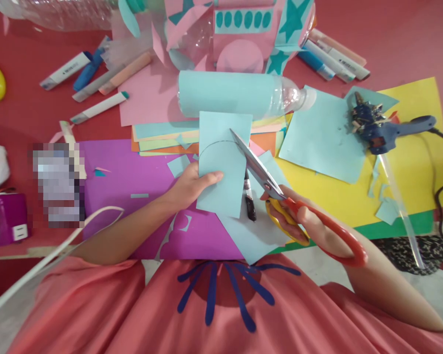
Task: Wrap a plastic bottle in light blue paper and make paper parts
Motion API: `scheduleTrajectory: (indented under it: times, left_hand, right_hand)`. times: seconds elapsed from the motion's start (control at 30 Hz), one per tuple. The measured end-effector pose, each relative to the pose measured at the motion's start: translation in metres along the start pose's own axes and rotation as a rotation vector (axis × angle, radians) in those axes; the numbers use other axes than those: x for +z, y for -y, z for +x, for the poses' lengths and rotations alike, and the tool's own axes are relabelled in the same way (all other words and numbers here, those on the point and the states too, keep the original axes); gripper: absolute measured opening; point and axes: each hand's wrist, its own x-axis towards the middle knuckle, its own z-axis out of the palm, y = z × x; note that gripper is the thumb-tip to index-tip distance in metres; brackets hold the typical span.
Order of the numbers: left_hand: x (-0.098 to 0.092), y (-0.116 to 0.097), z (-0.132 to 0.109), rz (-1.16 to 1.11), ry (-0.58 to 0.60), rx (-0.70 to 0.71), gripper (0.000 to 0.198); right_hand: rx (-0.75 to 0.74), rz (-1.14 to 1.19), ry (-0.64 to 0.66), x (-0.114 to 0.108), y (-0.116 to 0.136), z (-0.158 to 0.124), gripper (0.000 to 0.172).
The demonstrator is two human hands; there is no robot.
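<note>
My left hand (192, 187) pinches a light blue paper (221, 162) by its lower left side, thumb on top. A curved dark line runs across the upper part of the sheet. In my right hand (299, 216) are scissors (258, 169) with one red and one yellow handle. Their blades reach over the right edge of the paper, the tip near the end of the curved line. Beneath the blades lies a black marker (249, 196). Just beyond the paper, a plastic bottle (229, 93) wrapped in light blue paper rests on its side.
A glue gun (380, 128) with a clear glue stick lies at right on blue and yellow sheets (421, 162). Markers (99, 108) are scattered at upper left and upper right. Decorated pink bottles (243, 34) stand at the back. A blurred phone-like object (59, 182) lies left.
</note>
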Motion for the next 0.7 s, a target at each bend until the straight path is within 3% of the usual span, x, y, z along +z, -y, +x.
scheduleTrajectory:
  times: [0.1,0.23,0.43,0.53,0.6,0.7]
  left_hand:
    - [0.0,-0.001,0.0,-0.012,0.01,-0.008,0.036]
    - [-0.002,-0.003,0.001,-0.007,0.033,-0.009,0.034]
    - [-0.002,-0.009,0.0,0.002,0.032,-0.073,0.039]
    - [-0.002,-0.012,0.0,-0.034,0.056,-0.07,0.038]
    - [-0.003,-0.014,0.001,-0.055,0.133,-0.039,0.04]
    - [-0.004,-0.014,0.004,-0.111,0.322,0.078,0.063]
  right_hand:
    - [0.012,0.074,0.07,-0.004,-0.003,0.0,0.059]
    - [0.014,0.034,0.037,-0.004,-0.002,-0.002,0.057]
    - [0.013,0.019,-0.138,0.001,-0.005,-0.005,0.056]
    - [0.005,0.067,-0.079,-0.001,-0.007,-0.004,0.056]
    - [-0.017,0.12,-0.025,-0.003,-0.009,-0.002,0.057]
    - [-0.066,0.22,-0.033,-0.001,-0.012,0.005,0.065]
